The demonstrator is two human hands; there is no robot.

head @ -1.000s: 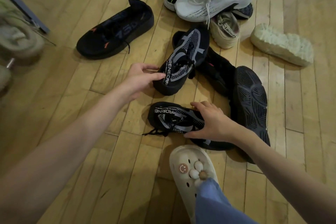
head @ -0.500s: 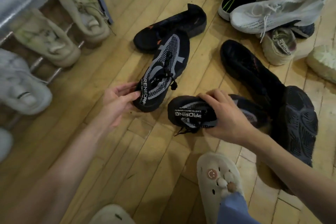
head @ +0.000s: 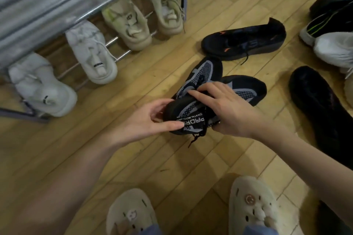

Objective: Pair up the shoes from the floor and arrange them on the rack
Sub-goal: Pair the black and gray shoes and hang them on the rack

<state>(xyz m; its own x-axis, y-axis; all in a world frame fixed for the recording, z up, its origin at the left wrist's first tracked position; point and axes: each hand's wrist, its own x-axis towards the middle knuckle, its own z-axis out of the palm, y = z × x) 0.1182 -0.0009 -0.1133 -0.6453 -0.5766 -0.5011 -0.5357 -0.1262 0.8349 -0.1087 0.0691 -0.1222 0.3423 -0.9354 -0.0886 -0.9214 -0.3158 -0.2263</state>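
Two matching black-and-grey knit shoes are pressed together at their heels above the floor in the middle of the view. One shoe (head: pixel 207 68) points away from me, the other (head: pixel 246 87) points right. My left hand (head: pixel 150 122) grips the joined heels from the left. My right hand (head: pixel 227 108) clasps over them from the right. The metal rack (head: pixel 76 2) stands at the upper left. Its lowest shelf holds a pair of white sneakers (head: pixel 91 53) and a pair of beige sneakers (head: pixel 126 23).
A black shoe with orange marks (head: pixel 244 42) lies just beyond the held pair. Another black shoe (head: pixel 321 108) lies at the right, and white and black sneakers (head: pixel 334 47) are piled at the upper right. My feet wear cream clogs (head: pixel 254 206) at the bottom.
My hands have brought the two black-and-grey shoes together, heel against heel, and lifted them toward me. The view has swung left, so the rack now shows.
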